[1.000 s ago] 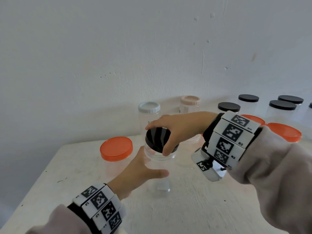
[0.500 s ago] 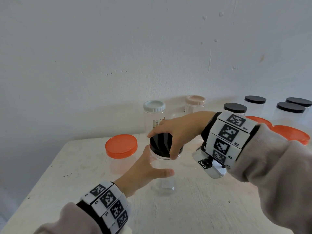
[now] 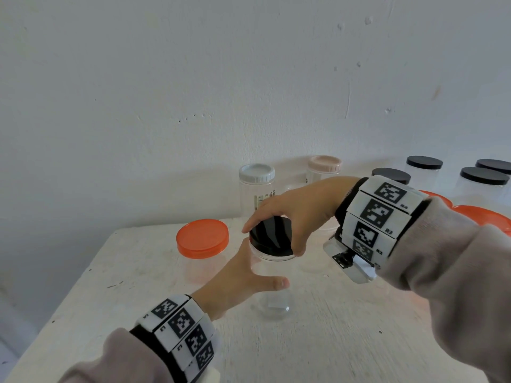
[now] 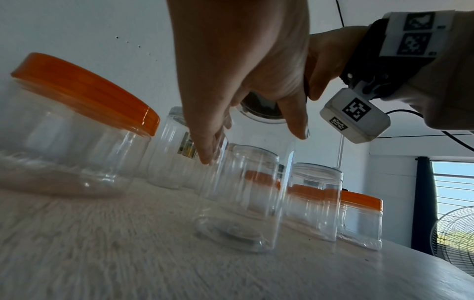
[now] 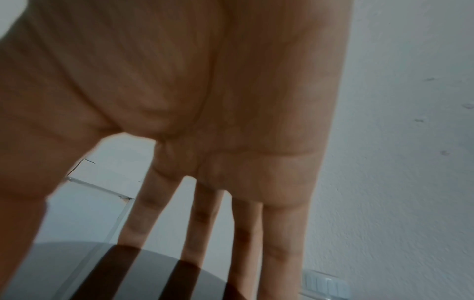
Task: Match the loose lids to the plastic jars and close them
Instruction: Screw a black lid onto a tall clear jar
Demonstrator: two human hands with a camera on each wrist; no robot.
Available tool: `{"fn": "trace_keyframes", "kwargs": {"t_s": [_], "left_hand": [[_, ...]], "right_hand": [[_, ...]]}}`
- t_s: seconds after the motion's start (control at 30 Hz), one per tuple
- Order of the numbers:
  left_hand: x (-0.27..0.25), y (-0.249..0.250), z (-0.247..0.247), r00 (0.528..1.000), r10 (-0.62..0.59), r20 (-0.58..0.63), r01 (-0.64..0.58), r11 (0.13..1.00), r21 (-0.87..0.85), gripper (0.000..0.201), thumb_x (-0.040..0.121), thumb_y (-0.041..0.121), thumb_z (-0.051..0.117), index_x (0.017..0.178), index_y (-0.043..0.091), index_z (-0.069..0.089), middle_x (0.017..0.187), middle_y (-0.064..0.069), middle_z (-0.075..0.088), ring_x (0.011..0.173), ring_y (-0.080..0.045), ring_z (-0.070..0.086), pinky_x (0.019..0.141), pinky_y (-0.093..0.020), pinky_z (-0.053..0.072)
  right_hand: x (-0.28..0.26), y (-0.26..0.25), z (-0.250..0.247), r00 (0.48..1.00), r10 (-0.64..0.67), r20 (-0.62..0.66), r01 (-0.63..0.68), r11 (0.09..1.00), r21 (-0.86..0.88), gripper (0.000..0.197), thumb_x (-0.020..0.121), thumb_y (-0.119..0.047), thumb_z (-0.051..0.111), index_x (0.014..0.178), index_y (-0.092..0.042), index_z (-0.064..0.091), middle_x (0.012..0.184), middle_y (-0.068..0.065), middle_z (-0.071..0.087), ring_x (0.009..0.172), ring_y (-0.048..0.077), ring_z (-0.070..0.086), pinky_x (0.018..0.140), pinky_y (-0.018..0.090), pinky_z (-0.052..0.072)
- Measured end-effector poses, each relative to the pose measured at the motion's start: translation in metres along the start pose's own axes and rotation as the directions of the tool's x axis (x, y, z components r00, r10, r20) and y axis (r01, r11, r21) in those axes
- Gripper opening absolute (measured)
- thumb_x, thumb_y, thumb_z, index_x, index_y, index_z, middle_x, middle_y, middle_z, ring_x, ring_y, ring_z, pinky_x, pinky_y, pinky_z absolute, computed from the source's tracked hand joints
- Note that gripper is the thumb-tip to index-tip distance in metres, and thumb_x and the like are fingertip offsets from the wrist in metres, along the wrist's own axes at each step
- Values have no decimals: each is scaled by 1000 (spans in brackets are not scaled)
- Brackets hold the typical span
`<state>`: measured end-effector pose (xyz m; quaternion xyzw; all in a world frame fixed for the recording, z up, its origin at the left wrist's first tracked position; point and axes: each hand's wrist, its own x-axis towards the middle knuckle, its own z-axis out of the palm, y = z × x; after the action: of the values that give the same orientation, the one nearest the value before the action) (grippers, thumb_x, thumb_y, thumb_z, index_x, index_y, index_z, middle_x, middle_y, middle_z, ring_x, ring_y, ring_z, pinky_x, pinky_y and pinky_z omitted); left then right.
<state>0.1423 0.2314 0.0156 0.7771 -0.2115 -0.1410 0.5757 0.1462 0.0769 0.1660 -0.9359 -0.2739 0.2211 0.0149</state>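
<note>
At the table's (image 3: 345, 341) centre, the right hand (image 3: 301, 208) grips a black lid (image 3: 272, 237) by its rim atop a clear jar (image 3: 272, 286), which the left hand (image 3: 237, 280) clasps around the body; whether the lid is fully tightened cannot be told. Capped jars stand around: an orange-lidded jar (image 3: 202, 239) just left, white-lidded (image 3: 256, 174) and pink-lidded (image 3: 325, 164) jars behind, black-lidded ones (image 3: 424, 163) far right. One open jar (image 4: 314, 201), seen from the left wrist, appears left to close, and nothing obstructs the hands.
</note>
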Motion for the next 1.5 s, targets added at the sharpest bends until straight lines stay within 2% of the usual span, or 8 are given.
{"fn": "trace_keyframes", "kwargs": {"t_s": [0.1, 0.3, 0.47, 0.53, 0.7, 1.07, 1.3, 1.5], "left_hand": [[0, 0, 0, 1000, 14, 13, -14, 1000, 6, 98, 71, 33, 83, 143, 45, 17, 145, 26, 33, 132, 6, 31, 96, -13, 31], [0, 1, -1, 999, 30, 35, -30, 999, 12, 96, 72, 33, 82, 139, 52, 15, 134, 41, 32, 113, 31, 31, 85, -2, 36], [0, 1, -1, 1000, -1, 22, 1, 1000, 12, 102, 70, 37, 83, 147, 41, 16, 147, 25, 32, 134, 4, 30, 107, -22, 28], [0, 1, -2, 1000, -7, 15, 7, 1000, 20, 104, 69, 39, 84, 148, 38, 16, 149, 21, 32, 137, -1, 29, 110, -27, 27], [0, 0, -2, 1000, -11, -1, 11, 999, 36, 102, 70, 39, 84, 147, 40, 17, 147, 22, 34, 136, 0, 30, 108, -25, 28], [-1, 1, -1, 1000, 5, 9, -6, 999, 39, 103, 71, 37, 83, 148, 42, 15, 145, 27, 32, 132, 4, 30, 96, -13, 30], [-1, 0, 0, 1000, 0, -10, 1, 999, 49, 98, 71, 39, 82, 145, 44, 17, 145, 26, 34, 132, 3, 32, 97, -15, 28], [0, 0, -1, 1000, 6, -31, -3, 998, 67, 100, 71, 39, 83, 146, 42, 18, 144, 25, 37, 133, 1, 33, 104, -22, 28]], "right_hand": [[1, 0, 0, 1000, -22, 11, 22, 1000, 6, 85, 72, -6, 74, 137, -50, 41, 139, -15, 36, 130, 11, 34, 106, 38, 36], [0, 0, 0, 998, -59, 33, 58, 998, 20, 86, 71, -1, 73, 137, -47, 43, 140, -16, 35, 131, 11, 32, 107, 42, 37], [1, 4, 0, 999, -33, 4, 33, 997, 66, 84, 72, -5, 74, 136, -49, 41, 133, -19, 36, 128, 8, 33, 105, 37, 37], [1, 5, -1, 1000, -17, -10, 18, 997, 77, 84, 72, -10, 77, 135, -51, 40, 126, -22, 35, 124, 7, 33, 104, 35, 37], [4, 4, 1, 1000, -13, -1, 13, 1000, 14, 83, 73, -15, 78, 137, -51, 39, 128, -17, 36, 118, 8, 35, 92, 27, 37], [6, 1, -2, 999, -26, 36, 28, 997, -66, 85, 73, -11, 77, 138, -50, 40, 133, -17, 34, 125, 9, 33, 98, 32, 38], [6, 1, -4, 1000, -15, 10, 16, 995, -99, 81, 72, -29, 82, 137, -52, 40, 130, -19, 38, 128, 11, 36, 105, 36, 38], [9, 0, -3, 1000, -1, -18, -2, 992, -128, 80, 68, -43, 82, 136, -51, 41, 130, -19, 43, 125, 16, 46, 103, 39, 43]]}}
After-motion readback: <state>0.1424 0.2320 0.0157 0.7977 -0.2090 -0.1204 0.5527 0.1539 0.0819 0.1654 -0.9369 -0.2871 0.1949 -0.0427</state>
